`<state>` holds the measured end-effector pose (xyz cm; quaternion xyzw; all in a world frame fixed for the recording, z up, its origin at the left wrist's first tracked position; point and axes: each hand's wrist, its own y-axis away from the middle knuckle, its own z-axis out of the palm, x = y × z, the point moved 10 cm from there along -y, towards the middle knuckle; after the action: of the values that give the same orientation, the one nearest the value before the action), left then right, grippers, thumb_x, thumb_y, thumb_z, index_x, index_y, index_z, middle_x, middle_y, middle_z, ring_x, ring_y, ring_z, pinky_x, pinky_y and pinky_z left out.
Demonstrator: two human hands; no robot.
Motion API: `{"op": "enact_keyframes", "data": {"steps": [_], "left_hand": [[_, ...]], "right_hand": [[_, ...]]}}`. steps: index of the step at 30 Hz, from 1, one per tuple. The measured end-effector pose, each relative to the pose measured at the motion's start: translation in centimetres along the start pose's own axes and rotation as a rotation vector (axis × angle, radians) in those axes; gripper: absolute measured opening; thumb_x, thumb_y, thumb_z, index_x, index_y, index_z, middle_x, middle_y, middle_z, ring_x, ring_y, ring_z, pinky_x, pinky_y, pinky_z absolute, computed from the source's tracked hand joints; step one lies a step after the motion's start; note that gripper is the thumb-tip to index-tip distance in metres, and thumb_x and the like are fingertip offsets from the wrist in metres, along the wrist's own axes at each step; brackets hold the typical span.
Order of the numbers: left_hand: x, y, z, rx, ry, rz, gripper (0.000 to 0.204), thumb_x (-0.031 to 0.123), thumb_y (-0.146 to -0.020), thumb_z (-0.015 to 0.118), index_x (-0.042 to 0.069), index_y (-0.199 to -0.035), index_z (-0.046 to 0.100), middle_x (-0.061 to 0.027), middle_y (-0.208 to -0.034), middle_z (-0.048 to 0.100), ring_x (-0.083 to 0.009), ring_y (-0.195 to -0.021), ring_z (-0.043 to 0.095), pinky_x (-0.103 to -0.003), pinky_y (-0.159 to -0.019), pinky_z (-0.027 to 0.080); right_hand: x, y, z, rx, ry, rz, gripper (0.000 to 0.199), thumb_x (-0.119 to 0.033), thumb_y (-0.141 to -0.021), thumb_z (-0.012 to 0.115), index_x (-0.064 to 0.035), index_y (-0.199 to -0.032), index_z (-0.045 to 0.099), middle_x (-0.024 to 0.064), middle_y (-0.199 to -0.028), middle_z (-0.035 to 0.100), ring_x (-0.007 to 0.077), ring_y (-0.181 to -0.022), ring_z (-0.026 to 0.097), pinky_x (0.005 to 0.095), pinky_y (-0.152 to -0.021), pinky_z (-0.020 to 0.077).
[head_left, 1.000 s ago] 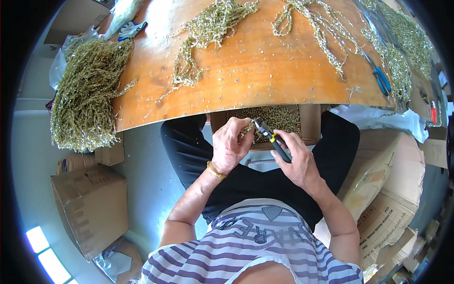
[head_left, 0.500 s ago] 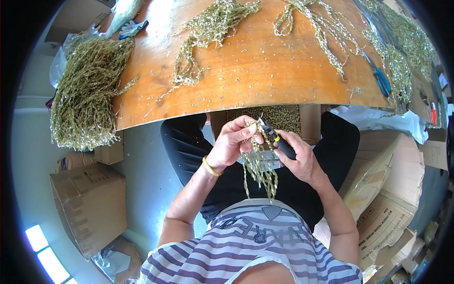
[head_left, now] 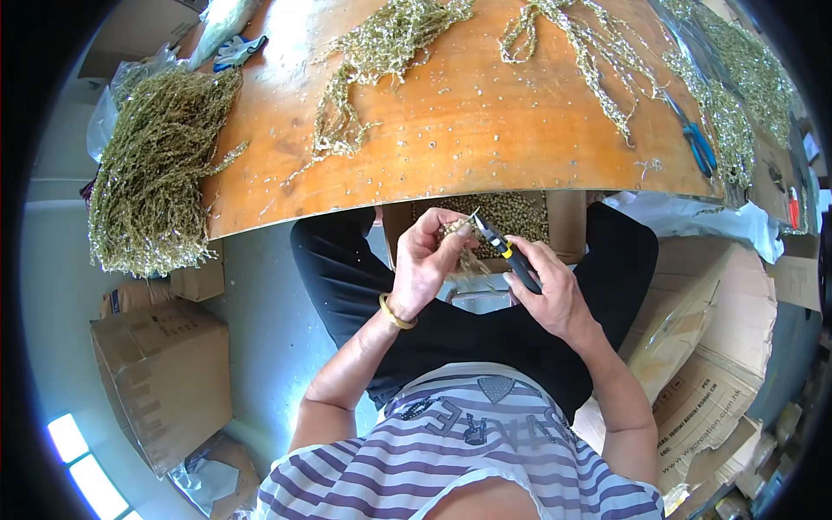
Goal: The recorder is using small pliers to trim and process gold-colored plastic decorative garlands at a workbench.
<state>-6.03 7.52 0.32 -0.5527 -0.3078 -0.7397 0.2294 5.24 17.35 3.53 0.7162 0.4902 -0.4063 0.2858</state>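
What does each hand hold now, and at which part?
The left hand pinches a green sprig near its top end with its fingers. The right hand grips small cutters by the dark handles, blades at the sprig.

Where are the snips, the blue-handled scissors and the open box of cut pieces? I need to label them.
snips (head_left: 507, 253), head view, dark handle.
blue-handled scissors (head_left: 698, 144), head view, blue handle.
box of cut pieces (head_left: 568, 227), head view, right cardboard wall.
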Motion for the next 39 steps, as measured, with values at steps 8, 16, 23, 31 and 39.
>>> {"op": "enact_keyframes", "data": {"steps": [8, 16, 23, 31, 39], "left_hand": [[1.5, 0.5, 0.1, 0.024, -0.410, 0.233, 0.012, 0.003, -0.084, 0.056, -0.001, -0.096, 0.055, -0.0025, -0.076, 0.062, -0.0051, -0.072, 0.057, -0.018, -0.062, 0.044], [0.3, 0.3, -0.3, 0.009, -0.158, 0.119, 0.011, 0.006, -0.085, 0.056, 0.002, -0.096, 0.057, 0.0007, -0.074, 0.061, 0.0015, -0.057, 0.043, -0.014, -0.049, 0.032], [0.7, 0.3, -0.3, 0.017, -0.162, 0.128, 0.010, 0.007, -0.086, 0.056, 0.002, -0.095, 0.057, 0.0008, -0.073, 0.061, 0.0022, -0.057, 0.042, -0.014, -0.048, 0.031], [0.3, 0.6, -0.3, -0.012, -0.143, 0.035, 0.011, 0.008, -0.087, 0.054, 0.001, -0.095, 0.055, -0.0007, -0.077, 0.060, -0.0038, -0.073, 0.056, -0.016, -0.061, 0.042], [0.0, 0.4, 0.0, -0.056, -0.147, 0.066, 0.010, 0.007, -0.087, 0.054, 0.002, -0.095, 0.055, 0.0006, -0.076, 0.059, -0.0007, -0.061, 0.045, -0.016, -0.053, 0.037]], "right_hand": [[0.2, 0.2, 0.1, -0.034, -0.022, 0.034, 0.041, -0.009, -0.077, 0.060, 0.0014, -0.115, 0.047, 0.0142, -0.093, 0.054, 0.0232, -0.076, 0.058, 0.0321, -0.073, 0.0454], [-0.5, 0.4, -0.3, 0.005, -0.061, 0.012, 0.042, -0.009, -0.077, 0.060, 0.0011, -0.116, 0.046, 0.0145, -0.093, 0.053, 0.0228, -0.077, 0.057, 0.0322, -0.073, 0.0452], [-0.1, 0.5, 0.2, -0.032, -0.039, 0.045, 0.043, -0.013, -0.077, 0.060, 0.0008, -0.116, 0.046, 0.0166, -0.098, 0.053, 0.0259, -0.085, 0.056, 0.0327, -0.076, 0.0451], [0.2, 0.7, 0.4, -0.024, -0.025, 0.103, 0.044, -0.014, -0.077, 0.060, 0.0006, -0.116, 0.046, 0.0167, -0.099, 0.053, 0.0263, -0.085, 0.056, 0.0327, -0.075, 0.0453], [0.7, 0.9, 1.1, -0.047, -0.097, 0.070, 0.037, -0.014, -0.081, 0.058, 0.0006, -0.113, 0.047, 0.0116, -0.093, 0.057, 0.0181, -0.082, 0.057, 0.0291, -0.073, 0.0459]]}}
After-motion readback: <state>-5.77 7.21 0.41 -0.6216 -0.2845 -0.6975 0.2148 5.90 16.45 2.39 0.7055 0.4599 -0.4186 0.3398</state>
